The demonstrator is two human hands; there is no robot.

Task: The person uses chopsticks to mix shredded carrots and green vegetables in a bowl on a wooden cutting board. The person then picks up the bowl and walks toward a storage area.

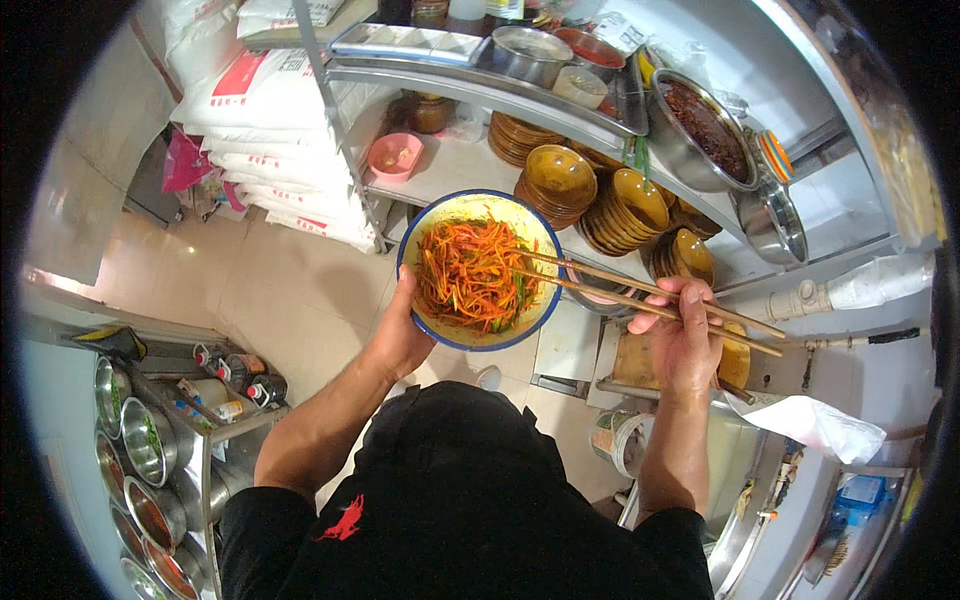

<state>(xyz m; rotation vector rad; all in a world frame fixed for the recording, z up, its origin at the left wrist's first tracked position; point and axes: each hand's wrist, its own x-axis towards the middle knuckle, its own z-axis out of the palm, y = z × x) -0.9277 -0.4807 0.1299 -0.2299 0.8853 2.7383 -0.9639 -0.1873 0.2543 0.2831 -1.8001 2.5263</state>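
Observation:
My left hand (403, 330) grips the left rim of a cream enamel bowl with a blue edge (480, 346), its thumb over the rim and the fingers hidden beneath. Shredded orange-red vegetables with some green pieces (476, 274) lie coated in sauce inside the bowl. On the right, my right hand (686, 319) holds a pair of long wooden chopsticks (600, 281). Their tips reach over the bowl's right rim and touch the shreds. The bowl is held in the air above the tiled floor, close to the shelf.
Stacked brown bowls (561, 176) and a pink bowl (395, 157) stand on the lower shelf. A steel basin of dark red sauce (701, 127) sits above. White sacks (277, 142) are piled at the left. Steel bowls (150, 442) line the lower-left counter; a bucket (621, 442) stands lower right.

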